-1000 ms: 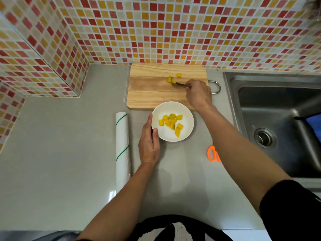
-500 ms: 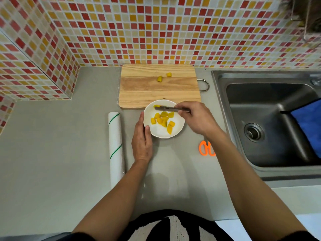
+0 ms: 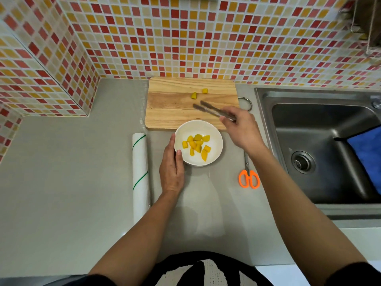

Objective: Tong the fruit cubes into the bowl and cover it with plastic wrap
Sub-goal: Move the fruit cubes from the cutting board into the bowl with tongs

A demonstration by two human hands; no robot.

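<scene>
Grey counter (image 3: 61, 182), mosaic tile wall (image 3: 185, 38), steel sink (image 3: 321, 153) right

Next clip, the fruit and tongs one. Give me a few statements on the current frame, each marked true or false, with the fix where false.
1. Two fruit cubes lie on the board. True.
2. The tongs hold a cube. False: their tips are apart and empty, above the board.
3. The left hand rests against the bowl. True.
4. The wrap roll lies right of the bowl. False: it lies on the left, past the left hand.
5. The scissors are in the sink. False: they lie on the counter, between bowl and sink.
6. The right hand holds the tongs. True.
</scene>
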